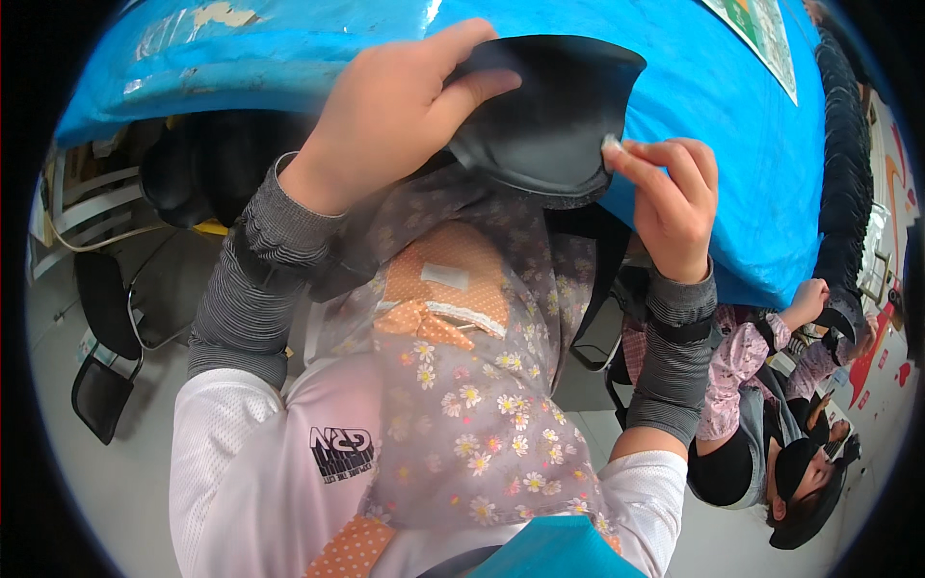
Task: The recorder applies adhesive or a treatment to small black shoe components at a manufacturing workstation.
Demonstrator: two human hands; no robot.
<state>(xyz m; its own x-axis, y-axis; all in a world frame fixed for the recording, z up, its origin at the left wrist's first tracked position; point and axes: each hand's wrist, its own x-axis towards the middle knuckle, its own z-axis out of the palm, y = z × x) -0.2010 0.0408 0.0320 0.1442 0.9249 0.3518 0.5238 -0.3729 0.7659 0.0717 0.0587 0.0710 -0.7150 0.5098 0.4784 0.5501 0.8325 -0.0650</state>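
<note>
My left hand [385, 106] grips a black, smooth, curved panel [554, 106] by its left side, thumb lying over its surface and the other fingers hidden behind. The panel looks bowl-like, with a rounded lower rim, and is held up over the front edge of a blue-covered table [713, 183]. At the panel's right edge my right hand [674, 197] is closed in a pinch. A small whitish bit [610, 143] shows at its fingertips, too small to name.
A long stack of black curved pieces [843, 164] runs along the table's right side. Beyond it a co-worker [752, 405] in pink sleeves sits at right. A printed sheet [761, 39] lies at the far right. A black chair [106, 347] stands on the floor at left.
</note>
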